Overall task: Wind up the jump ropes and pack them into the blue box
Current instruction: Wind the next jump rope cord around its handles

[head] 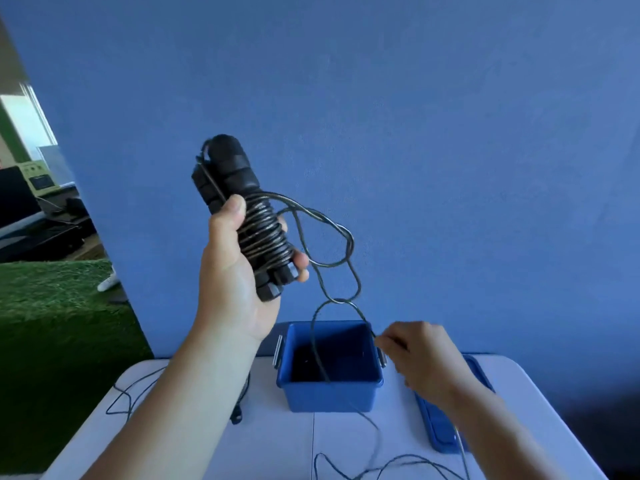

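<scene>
A: Where's the rope (pixel 263 237)?
B: Up in the L hand (pixel 235 282), well above the counter (pixel 277 452). Two black handles (pixel 232 168) side by side, tilted w/ tops leaning left. Cord (pixel 341 230) is wound tight round their middle.
A: Fingers there?
B: L fingers (pixel 300 261) curl round the back of the coil, tips showing on its right side. Thumb (pixel 235 209) presses the front, at the coil's top edge. Handle ends stick out above & below the grip.
A: R hand?
B: R hand (pixel 422 355) is low, just beside the right rim of the box (pixel 329 398). R fingers (pixel 384 341) pinch the cord. Too blurred to tell which fingers.
A: Cord between the hands?
B: Leaves the coil on the right, makes a few loose loops in the air, then drops to the R fingers. Another strand hangs across the box opening & reaches the counter in front, trailing there.
A: Box?
B: Blue, open, mid counter, by a blue wall (pixel 415 133). Inside is dark, can't tell contents. Lid (pixel 440 434) lies flat just right of it, partly under the R forearm.
A: Else?
B: Thin cord squiggle on the counter's left, plus a black piece (pixel 238 415) behind the L forearm.
</scene>
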A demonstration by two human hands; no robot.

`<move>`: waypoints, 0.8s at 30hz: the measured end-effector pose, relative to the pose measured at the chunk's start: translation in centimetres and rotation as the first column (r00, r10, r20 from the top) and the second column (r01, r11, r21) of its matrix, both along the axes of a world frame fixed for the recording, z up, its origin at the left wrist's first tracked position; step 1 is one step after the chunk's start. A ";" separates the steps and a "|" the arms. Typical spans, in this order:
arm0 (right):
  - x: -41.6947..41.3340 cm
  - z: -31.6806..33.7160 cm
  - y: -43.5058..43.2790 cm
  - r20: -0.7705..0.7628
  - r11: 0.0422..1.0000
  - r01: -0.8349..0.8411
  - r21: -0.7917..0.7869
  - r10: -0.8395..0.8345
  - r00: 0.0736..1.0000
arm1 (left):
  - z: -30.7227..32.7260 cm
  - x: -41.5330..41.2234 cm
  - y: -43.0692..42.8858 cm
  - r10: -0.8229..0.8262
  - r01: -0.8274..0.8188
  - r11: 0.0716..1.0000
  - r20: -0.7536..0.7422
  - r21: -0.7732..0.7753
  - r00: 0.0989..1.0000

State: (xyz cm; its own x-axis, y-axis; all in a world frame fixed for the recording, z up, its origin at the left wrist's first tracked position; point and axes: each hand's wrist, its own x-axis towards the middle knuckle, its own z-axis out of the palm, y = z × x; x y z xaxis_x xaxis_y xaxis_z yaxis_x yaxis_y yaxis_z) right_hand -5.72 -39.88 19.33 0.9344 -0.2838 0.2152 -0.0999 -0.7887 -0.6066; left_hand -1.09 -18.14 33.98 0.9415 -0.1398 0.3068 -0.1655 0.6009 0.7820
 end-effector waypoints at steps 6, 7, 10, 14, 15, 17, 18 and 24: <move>0.3 -7.7 -3.4 -0.480 0.967 0.011 -0.256 -0.137 0.867 | 0.4 -0.3 -0.3 -0.026 0.026 1.000 0.029 0.000 0.999; 0.2 -7.2 -3.1 -0.515 0.976 0.008 -0.218 -0.122 0.849 | 0.2 -0.4 -0.4 -0.033 0.032 0.999 0.019 0.017 0.999; -0.1 -3.8 -2.1 -0.492 0.993 -0.007 -0.120 -0.053 0.869 | -0.2 -0.5 -0.8 -0.035 0.036 0.998 -0.010 0.048 0.999; -1.0 2.5 0.4 -0.145 0.980 -0.121 0.155 0.144 0.979 | -0.9 -0.5 -1.2 -0.038 0.040 0.997 -0.036 0.061 0.999; -1.1 4.0 1.2 -0.081 0.964 -0.171 0.202 0.191 0.978 | -1.0 -0.6 -1.3 -0.040 0.043 0.997 -0.037 0.063 0.998; -1.2 6.4 2.9 0.038 0.937 -0.249 0.244 0.247 0.968 | -1.2 -0.6 -1.5 -0.040 0.043 0.997 -0.037 0.069 0.998; -1.2 7.4 3.6 0.105 0.931 -0.263 0.254 0.244 0.964 | -1.2 -0.6 -1.6 -0.038 0.040 0.996 -0.033 0.074 0.999; -1.2 7.8 4.5 0.132 0.967 -0.198 0.161 0.178 0.975 | -0.7 -0.4 -0.8 0.000 0.002 0.999 -0.028 0.055 1.000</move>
